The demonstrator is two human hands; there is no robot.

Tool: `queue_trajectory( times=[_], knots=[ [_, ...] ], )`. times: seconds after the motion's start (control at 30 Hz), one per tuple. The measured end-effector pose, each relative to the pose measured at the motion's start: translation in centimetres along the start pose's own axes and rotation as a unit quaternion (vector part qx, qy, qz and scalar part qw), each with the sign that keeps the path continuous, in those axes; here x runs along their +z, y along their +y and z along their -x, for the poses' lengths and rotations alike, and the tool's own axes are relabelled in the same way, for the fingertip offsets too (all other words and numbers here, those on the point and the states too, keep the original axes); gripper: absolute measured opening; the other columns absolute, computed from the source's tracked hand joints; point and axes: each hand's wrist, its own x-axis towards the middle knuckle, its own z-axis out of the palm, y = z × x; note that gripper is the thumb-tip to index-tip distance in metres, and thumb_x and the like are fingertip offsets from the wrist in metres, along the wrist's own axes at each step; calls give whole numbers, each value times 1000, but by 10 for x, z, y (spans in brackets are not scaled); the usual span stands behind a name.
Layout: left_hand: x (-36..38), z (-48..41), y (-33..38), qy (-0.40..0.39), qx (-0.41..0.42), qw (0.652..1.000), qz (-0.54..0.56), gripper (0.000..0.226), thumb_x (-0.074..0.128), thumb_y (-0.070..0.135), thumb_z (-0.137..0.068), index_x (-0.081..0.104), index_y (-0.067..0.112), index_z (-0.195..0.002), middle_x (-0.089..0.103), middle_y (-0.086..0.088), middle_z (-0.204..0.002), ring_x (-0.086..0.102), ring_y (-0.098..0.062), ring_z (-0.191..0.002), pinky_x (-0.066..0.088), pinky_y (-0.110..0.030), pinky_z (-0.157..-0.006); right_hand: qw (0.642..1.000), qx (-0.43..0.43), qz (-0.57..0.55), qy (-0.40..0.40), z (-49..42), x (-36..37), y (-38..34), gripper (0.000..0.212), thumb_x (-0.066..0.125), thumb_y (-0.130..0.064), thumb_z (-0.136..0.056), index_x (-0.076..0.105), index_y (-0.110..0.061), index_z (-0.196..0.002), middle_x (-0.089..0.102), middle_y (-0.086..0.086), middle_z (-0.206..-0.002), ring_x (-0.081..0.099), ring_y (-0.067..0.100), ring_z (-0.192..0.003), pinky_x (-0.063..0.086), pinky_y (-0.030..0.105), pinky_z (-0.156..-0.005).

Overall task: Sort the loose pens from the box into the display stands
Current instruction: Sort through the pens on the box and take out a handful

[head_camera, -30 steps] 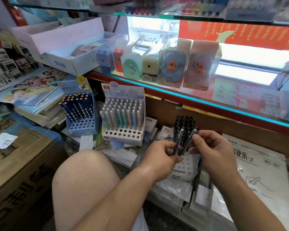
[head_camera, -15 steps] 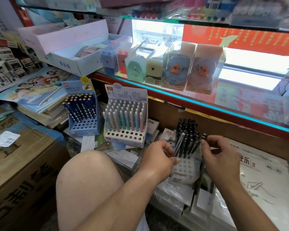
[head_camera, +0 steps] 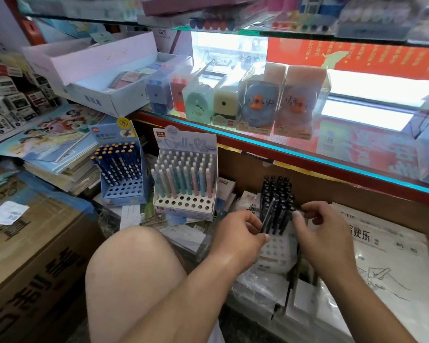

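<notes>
Pens at the white stand

I am looking down through the head camera at both hands meeting over the white stand, which is sitting on clear-wrapped packets below the glass shelf. Black pens are filling its back rows upright, while its front holes are showing bare. The left hand is pinching a dark pen between thumb and curled fingers. It is holding the pen tilted, lower end down by the front holes and top in front of the standing pens. The right hand is hovering just beside the pens' right edge with fingers curled in toward the thumb. Blur is hiding the tips, so I cannot tell whether they are pinching anything.

To the left, the pastel stand and the blue stand are standing side by side, each partly filled, front rows open. A bare knee is rising in the foreground, a carton is lying at far left, and a workbook is lying right of the hands. Boxed sharpeners are lining the shelf above.
</notes>
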Motion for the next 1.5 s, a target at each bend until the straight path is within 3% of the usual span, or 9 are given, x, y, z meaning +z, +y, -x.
queue_trajectory(
  times=[0.13,0.27,0.4,0.53,0.77,0.97,1.13,1.3,1.5],
  knots=[
    [0,-1,0,-7,6,1000,-6,14,76,22,-91,63,27,-89,61,8,-80,59,-9,-74,51,-28,-68,982,-2,-178,-62,10,-15,-28,11,71,-23,-92,68,-28,-101,66,-7,-85,61,6,-78,52,19,-63],
    [2,0,1,-29,32,999,-9,14,77,22,-89,65,29,-90,63,10,-81,60,-8,-77,51,-28,-70,977,-9,-175,-123,12,-13,-38,14,75,-22,-89,68,-28,-99,69,-6,-82,67,6,-77,58,23,-67],
    [3,1,2,-20,55,998,-31,12,76,24,-90,66,29,-93,65,10,-85,62,-6,-81,53,-26,-71,975,-14,-198,-102,12,-16,-38,7,73,-19,-90,69,-23,-93,70,-2,-78,67,11,-71,59,27,-66],
    [1,-1,-6,7,31,995,-98,23,78,26,-89,58,30,-100,61,10,-93,60,-8,-85,47,-23,-71,971,-5,-240,-4,6,-25,-35,8,72,-17,-91,69,-23,-95,71,-2,-83,69,13,-77,60,26,-68],
    [5,-5,-10,-13,-9,983,-182,34,77,36,-88,59,27,-115,64,5,-106,61,-18,-99,53,-35,-85,985,-59,-162,-26,8,-12,-25,10,75,-16,-90,69,-23,-94,68,-9,-81,64,1,-77,50,10,-66],
    [9,-8,-14,-35,-20,972,-231,38,74,38,-90,59,26,-123,67,2,-115,63,-21,-107,53,-38,-91,989,-99,-97,-52,12,7,-12,11,75,-20,-90,69,-26,-97,67,-14,-85,64,0,-83,52,12,-71],
    [11,-10,-17,-39,-13,968,-249,40,72,39,-91,59,25,-126,68,1,-116,63,-22,-108,53,-38,-90,990,-111,-48,-67,9,16,-6,11,74,-24,-91,70,-26,-101,67,-16,-87,64,-1,-83,56,23,-75],
    [11,-12,-17,-48,-11,964,-261,41,71,40,-92,58,24,-127,67,0,-116,63,-24,-109,54,-40,-92,988,-132,-8,-76,13,25,-4,39,75,-20,-91,62,-24,-127,70,-9,-96,68,9,-88,59,29,-80],
    [10,-9,-16,-47,7,955,-293,33,66,41,-95,59,24,-122,69,-1,-110,64,-24,-106,48,-33,-80,975,-201,63,-62,19,30,5,40,74,-17,-90,61,-20,-128,74,-1,-96,71,16,-80,61,37,-67]
  ],
)
